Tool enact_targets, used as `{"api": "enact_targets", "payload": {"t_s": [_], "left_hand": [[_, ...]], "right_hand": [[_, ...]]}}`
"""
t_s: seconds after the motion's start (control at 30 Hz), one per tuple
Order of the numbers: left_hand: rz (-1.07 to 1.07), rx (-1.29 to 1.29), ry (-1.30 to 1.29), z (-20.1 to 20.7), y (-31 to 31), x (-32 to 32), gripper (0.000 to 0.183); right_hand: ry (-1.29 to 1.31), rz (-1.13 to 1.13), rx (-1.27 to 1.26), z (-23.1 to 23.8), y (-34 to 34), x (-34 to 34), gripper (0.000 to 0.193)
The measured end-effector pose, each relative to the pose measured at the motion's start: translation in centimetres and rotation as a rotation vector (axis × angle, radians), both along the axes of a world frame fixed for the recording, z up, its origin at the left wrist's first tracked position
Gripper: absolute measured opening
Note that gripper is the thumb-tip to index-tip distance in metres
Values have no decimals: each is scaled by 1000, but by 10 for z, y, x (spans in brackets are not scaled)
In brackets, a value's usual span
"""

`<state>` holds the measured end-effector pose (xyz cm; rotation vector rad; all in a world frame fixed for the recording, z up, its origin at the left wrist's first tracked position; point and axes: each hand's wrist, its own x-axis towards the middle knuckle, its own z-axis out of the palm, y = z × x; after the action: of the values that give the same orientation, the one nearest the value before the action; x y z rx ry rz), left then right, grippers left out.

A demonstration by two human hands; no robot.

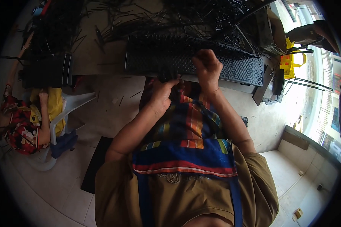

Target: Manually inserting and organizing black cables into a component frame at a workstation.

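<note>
In the upper middle of the frame a long black perforated panel [235,68] lies across the person's lap, bristling with thin black sticks [166,41] along its upper edge. The right hand [207,68] rests on the panel's near edge, its grip curled shut over the panel. The left hand [163,92] sits just below the panel's lower edge, grip pressed together, though what it pinches cannot be told. A striped multicoloured cloth [189,121] covers the lap beneath both forearms. At the left edge another person [22,128] sits on a white plastic chair [74,108], beside scattered loose sticks on the floor [102,113].
</note>
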<state>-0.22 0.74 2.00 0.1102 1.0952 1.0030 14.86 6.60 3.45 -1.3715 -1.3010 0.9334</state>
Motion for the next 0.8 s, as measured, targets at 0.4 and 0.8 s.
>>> {"api": "enact_targets", "payload": {"t_s": [0.4, 0.8], "left_hand": [[-68, -2, -17, 7, -1, -2, 16], [-51, -70, -81, 9, 2, -1, 16]], "right_hand": [[-419, -35, 395, 19, 20, -7, 14], [-415, -15, 384, 24, 19, -9, 12]]}}
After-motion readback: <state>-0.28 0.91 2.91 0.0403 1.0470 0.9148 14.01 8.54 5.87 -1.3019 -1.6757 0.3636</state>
